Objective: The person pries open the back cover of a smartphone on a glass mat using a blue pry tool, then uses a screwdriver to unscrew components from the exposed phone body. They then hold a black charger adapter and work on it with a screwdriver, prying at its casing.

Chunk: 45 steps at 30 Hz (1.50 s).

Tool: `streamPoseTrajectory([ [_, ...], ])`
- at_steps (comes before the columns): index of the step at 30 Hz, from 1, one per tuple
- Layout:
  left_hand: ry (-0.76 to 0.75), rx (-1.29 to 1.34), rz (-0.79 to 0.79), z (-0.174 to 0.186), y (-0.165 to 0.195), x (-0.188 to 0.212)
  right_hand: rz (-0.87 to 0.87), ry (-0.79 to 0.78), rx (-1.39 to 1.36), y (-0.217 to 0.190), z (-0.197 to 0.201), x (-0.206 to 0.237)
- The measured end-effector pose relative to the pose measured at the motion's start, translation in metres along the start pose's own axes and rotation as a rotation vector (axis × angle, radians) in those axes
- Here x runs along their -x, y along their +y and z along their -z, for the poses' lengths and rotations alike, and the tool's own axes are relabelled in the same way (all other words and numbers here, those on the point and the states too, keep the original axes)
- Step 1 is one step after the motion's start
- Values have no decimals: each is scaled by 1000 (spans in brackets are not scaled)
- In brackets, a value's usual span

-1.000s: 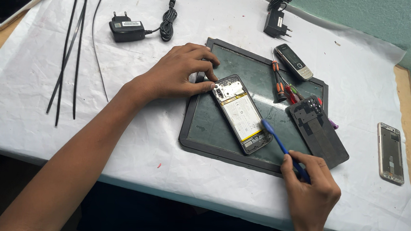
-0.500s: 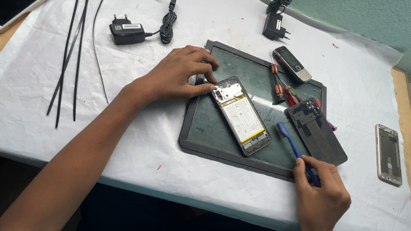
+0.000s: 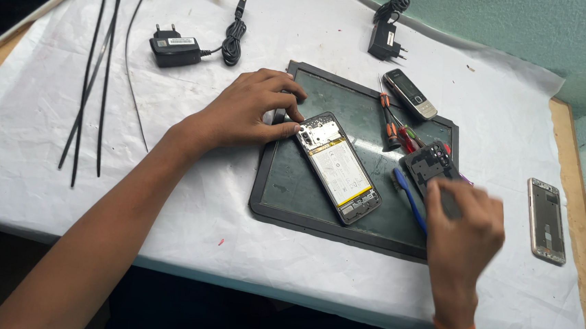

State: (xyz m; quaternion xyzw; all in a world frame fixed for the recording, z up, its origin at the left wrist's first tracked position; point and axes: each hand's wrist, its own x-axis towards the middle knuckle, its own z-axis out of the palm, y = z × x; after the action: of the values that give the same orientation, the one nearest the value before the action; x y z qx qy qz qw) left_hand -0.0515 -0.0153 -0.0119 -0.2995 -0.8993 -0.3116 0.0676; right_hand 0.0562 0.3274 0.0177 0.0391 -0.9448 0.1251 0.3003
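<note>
- Step, as I judge it: opened-phone work on the mat; left hand (image 3: pixel 245 109) pins the top end of the phone (image 3: pixel 339 166), fingers spread and pressed flat, thumb tip touching its top-left edge.
- Right hand (image 3: pixel 464 228) is over the back cover (image 3: pixel 433 169), blurred; fingers curled down onto it, can't tell if they grip it.
- Blue tool (image 3: pixel 409 199) lies on the mat just left of the right hand, apart from the phone.
- Phone: mid-mat (image 3: pixel 273 208), open side up, battery showing.
- Long axis runs diagonally: camera end upper-left near the left hand, bottom end lower-right toward the near mat rim.
- Next move likely calls for firm hold-down by the left hand and a clean grip by the right.
</note>
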Motion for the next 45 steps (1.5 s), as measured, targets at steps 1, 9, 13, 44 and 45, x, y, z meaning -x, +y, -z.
streamPoseTrajectory([
  [1,-8,-2,18,-1,1,0,22,8,-6,2,-6,-10],
  [9,4,1,6,0,0,1,106,-105,-19,-5,-54,-81],
  [13,4,2,-1,0,0,1,94,-190,-8,-10,-64,-87],
  [44,2,-6,-16,3,2,2,37,-90,-1066,-24,-46,-69],
  [45,3,-8,-14,3,1,1,7,-73,-1038,-23,-45,-63],
])
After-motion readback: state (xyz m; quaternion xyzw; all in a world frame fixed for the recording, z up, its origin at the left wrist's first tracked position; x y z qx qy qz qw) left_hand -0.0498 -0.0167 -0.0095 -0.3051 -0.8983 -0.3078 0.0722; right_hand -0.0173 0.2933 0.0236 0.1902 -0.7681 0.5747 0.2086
